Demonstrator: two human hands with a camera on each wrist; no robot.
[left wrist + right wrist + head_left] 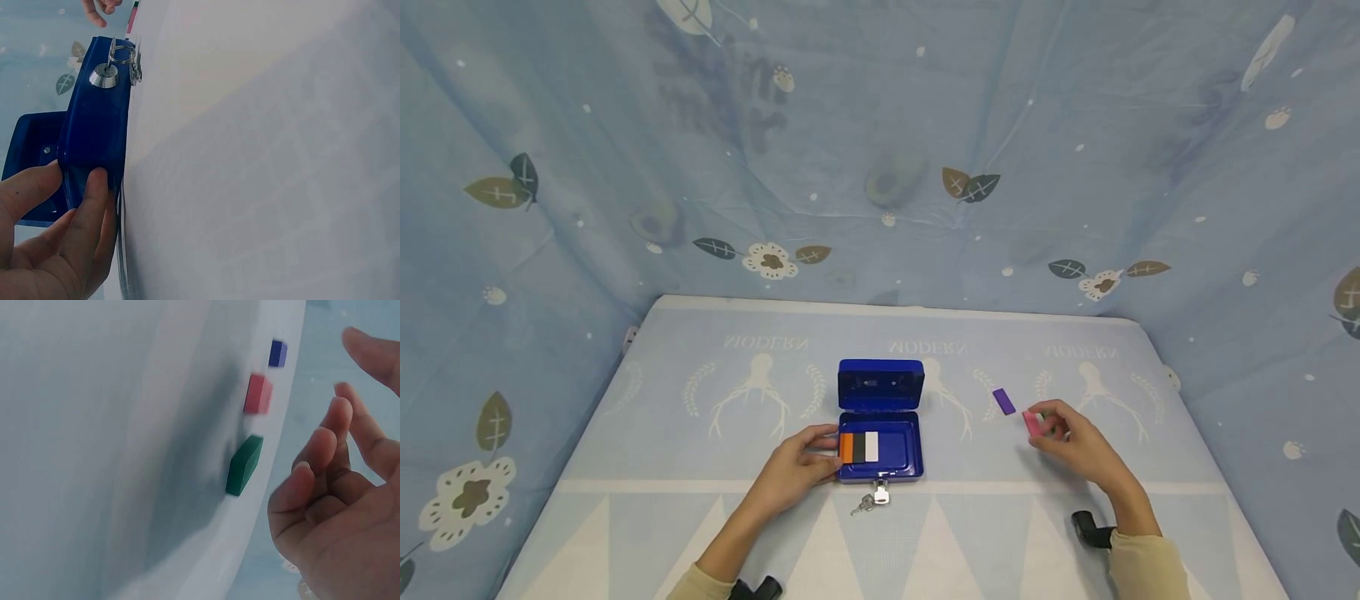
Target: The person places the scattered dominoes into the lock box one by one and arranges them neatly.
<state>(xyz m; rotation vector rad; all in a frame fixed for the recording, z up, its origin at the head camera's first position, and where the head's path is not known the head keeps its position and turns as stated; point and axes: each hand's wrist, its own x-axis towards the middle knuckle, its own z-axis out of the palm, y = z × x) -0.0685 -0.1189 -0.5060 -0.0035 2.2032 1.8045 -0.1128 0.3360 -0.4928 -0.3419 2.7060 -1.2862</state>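
Observation:
A blue cash box (880,482) stands on the table with its lid (881,385) raised. Its left side is held by my left hand (801,467), thumb at the rim and fingers against the outer wall near the front corner. Orange (846,448), black (859,447) and white (872,447) blocks lie side by side in the box's left part. Above the pink block (258,394) hovers my right hand (344,481), fingers loosely bent, thumb apart, nothing between them. A green block (244,465) lies beside the pink one, partly hidden by the hand in the head view.
Beyond the right hand lies a purple block (1003,402). Keys (867,503) hang from the silver lock (881,493) on the box's front. A patterned cloth covers the table (985,542), and a blue printed curtain (880,167) surrounds it.

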